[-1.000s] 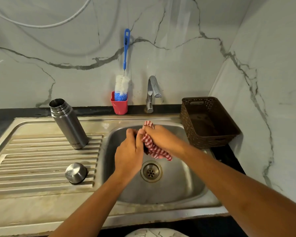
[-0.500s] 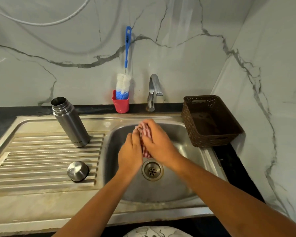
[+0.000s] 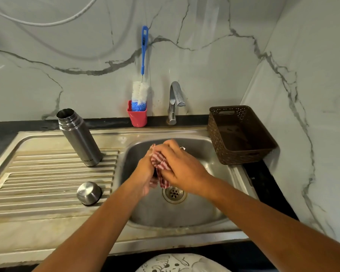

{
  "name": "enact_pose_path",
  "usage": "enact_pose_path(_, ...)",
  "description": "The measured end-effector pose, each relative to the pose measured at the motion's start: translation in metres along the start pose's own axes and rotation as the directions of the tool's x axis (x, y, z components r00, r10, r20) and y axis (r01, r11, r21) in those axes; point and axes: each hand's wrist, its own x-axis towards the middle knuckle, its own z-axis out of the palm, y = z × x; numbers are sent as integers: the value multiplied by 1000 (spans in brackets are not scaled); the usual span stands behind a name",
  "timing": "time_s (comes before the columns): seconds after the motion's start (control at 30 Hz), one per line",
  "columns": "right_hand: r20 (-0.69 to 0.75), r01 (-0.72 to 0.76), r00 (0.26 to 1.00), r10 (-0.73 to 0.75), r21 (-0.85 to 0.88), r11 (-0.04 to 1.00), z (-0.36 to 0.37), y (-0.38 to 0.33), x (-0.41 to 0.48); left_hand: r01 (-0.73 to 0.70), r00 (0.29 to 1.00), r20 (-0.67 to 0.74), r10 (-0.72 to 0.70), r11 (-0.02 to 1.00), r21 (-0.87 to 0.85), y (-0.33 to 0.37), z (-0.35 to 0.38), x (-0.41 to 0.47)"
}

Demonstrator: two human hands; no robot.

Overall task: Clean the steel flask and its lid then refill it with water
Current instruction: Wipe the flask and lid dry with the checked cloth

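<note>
Cloth [image 3: 159,162] clutched over the sink [image 3: 194,213].
Left hand [image 3: 145,173] and right hand [image 3: 182,170] both grip it; flask [image 3: 81,140] stands near the basin edge, its small print unreadable.

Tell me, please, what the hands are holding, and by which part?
A red-checked cloth, bunched over the sink: the left hand grips its left side, the right hand wraps over its top. Whether it covers anything cannot be told.

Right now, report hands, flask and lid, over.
Left hand and right hand both grip checked cloth over sink. Flask upright, uncapped, on drainboard; lid nearer, apart from it. Tap not running, nothing blocking.
</note>
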Motion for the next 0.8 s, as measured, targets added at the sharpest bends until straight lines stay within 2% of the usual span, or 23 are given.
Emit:
enact_pose_path(0.07, -30, -24, 999, 23, -28, 999, 4, 0, -3, -51, 997, -53, 53, 998, 25, -6, 2, -2)
enact_pose_path(0.1, -59, -69, 996, 71, 38, 997, 4, -2, -1, -115, 989, -83, 118, 993, 39, -8, 3, -2)
enact_pose_path(0.17, -50, -204, 972, 232, 318, 926, 3, -5, 7, -233, 955, -134, 265, 948, 216, -11, 4, -2)
enact_pose_path(0.23, 89, -374, 912, 402, 583, 721, -5, -1, 18, -302, 897, -148, 418, 820, 486, -11, 7, -9)
enact_pose_path(0.3, 283, -520, 832, 477, 697, 494, -17, 5, 24, -375, 825, -81, 559, 649, 662, -12, 10, -19)
enact_pose_path(0.33, 340, -562, 800, 494, 713, 419, -20, 8, 25, -415, 792, -37, 610, 581, 700, -13, 10, -22)
enact_pose_path(0.37, 344, -571, 790, 508, 715, 403, -20, 9, 26, -441, 774, -15, 633, 556, 705, -14, 9, -22)
enact_pose_path(0.4, 282, -536, 813, 510, 706, 464, -18, 8, 24, -450, 778, -15, 627, 574, 684, -13, 9, -22)
enact_pose_path(0.43, 170, -462, 859, 484, 665, 587, -16, 6, 22, -435, 806, -40, 590, 638, 635, -11, 8, -18)
enact_pose_path(0.5, -45, -264, 943, 330, 503, 823, -8, 3, 13, -357, 897, -86, 433, 826, 436, -10, 6, -6)
enact_pose_path(0.57, -90, -99, 987, 132, 309, 946, -3, 6, 4, -242, 963, -80, 257, 956, 164, -11, 7, -3)
enact_pose_path(0.6, -73, -60, 994, 80, 248, 967, 0, 8, 2, -207, 974, -76, 214, 974, 94, -13, 8, -2)
enact_pose_path(0.63, -65, -52, 996, 69, 233, 971, 1, 8, 0, -216, 970, -93, 225, 971, 100, -14, 8, -2)
enact_pose_path(0.7, -81, -136, 980, 180, 387, 912, -1, 5, 4, -305, 924, -136, 358, 902, 305, -14, 9, -8)
enact_pose_path(0.73, -38, -230, 957, 288, 508, 830, -4, 4, 8, -356, 886, -132, 445, 833, 423, -15, 10, -11)
enact_pose_path(0.8, 166, -450, 870, 464, 653, 610, -16, 3, 15, -469, 797, -49, 603, 667, 579, -14, 9, -17)
